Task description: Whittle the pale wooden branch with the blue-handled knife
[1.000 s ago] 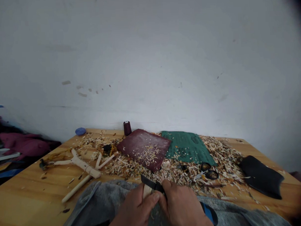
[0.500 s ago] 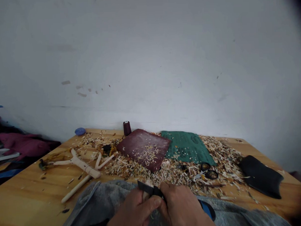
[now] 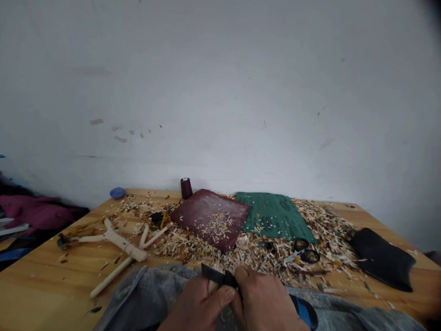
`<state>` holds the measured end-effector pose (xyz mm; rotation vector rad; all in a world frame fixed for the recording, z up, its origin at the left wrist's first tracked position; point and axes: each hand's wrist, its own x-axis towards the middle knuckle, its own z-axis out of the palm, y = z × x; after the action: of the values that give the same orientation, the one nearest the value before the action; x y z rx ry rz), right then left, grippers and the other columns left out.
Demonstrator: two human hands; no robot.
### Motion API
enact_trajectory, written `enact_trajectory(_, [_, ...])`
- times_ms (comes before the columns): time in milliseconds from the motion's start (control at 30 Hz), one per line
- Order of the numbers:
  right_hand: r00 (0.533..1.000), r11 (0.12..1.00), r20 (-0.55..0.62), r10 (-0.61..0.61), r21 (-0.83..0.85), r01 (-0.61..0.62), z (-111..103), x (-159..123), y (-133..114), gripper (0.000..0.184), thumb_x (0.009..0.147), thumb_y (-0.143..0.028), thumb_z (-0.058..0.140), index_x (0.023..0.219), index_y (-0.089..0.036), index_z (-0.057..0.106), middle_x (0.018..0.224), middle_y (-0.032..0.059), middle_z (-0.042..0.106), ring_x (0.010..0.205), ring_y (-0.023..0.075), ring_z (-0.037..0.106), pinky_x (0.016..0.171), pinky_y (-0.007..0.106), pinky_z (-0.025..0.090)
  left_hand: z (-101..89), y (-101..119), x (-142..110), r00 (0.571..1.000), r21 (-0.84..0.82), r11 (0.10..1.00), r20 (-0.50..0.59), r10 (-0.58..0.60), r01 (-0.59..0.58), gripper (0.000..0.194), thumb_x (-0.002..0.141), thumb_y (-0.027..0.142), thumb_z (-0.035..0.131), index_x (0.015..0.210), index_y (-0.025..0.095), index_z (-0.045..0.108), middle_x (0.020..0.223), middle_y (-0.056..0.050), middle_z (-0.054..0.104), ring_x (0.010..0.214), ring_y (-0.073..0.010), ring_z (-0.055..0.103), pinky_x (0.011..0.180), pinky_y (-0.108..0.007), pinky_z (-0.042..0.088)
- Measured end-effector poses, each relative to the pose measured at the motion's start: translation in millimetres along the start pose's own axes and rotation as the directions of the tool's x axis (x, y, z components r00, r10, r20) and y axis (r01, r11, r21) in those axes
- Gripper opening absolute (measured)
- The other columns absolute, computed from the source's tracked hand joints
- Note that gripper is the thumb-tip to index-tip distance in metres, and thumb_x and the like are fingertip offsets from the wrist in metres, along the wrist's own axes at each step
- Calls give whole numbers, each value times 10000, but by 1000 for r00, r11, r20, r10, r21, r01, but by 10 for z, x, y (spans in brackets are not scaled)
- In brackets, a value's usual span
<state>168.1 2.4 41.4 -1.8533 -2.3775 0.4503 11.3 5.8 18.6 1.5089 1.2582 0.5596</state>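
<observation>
"Blade moved?"

"Yes, your knife (image 3: pixel 214 276) has dropped flatter than before, tip pointing left across the pale wood piece (image 3: pixel 212 287)."

"Hands?"

"Your right hand (image 3: pixel 265 306) is closed on the knife, your left hand (image 3: pixel 193 311) closed on the wood, over grey cloth (image 3: pixel 138 296) at the wooden table's (image 3: pixel 36 273) near edge, with shavings (image 3: pixel 194 246) just beyond."

We see a black knife blade (image 3: pixel 213 275) against pale wood (image 3: pixel 212 285), above a mottled grey cloth (image 3: pixel 118 297) with a blue strip (image 3: pixel 303 311). On a honey-yellow table (image 3: pixel 36 273), cream shavings (image 3: pixel 194 246) surround a maroon leather pad (image 3: pixel 210 220) and a mottled green mat (image 3: pixel 275 216). A black leather piece (image 3: pixel 383 259) and a dark red thread spool (image 3: pixel 186 188) stand out before an off-white wall (image 3: pixel 218 88).
</observation>
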Motion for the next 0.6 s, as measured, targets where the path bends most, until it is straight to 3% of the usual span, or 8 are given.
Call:
enact_trajectory(133, [1000,1000,-3,1,8,-1,-6,14,34,240,899,-280,408,963,-169,611,921,120,708,841,301,677,673,348,452,5,-59,6,999,-68,998,-52,11,-14,290,859,497,482,825,211,516,446,97,429,337,-90,395,348,-197,306])
enact_trajectory(333, [995,994,-33,-96,53,97,22,14,60,208,877,-310,454,936,-185,610,903,96,710,833,279,675,656,313,427,-31,-41,34,999,-206,978,42,11,-2,342,770,549,570,799,215,503,386,112,392,286,-74,333,290,-177,253])
enact_trajectory(467, [995,993,-11,-95,64,95,23,6,36,228,895,-325,435,937,-184,609,898,100,709,838,281,673,661,316,417,-48,-49,65,988,-290,953,101,119,-85,431,683,611,618,770,199,527,388,99,406,281,-63,318,284,-170,223])
enact_trajectory(600, [997,995,8,-81,50,81,2,2,21,258,913,-346,413,956,-175,602,909,108,704,830,284,673,653,321,418,-56,-39,60,985,-292,954,131,111,-69,331,696,528,597,712,204,532,382,97,394,281,-61,318,296,-163,230])
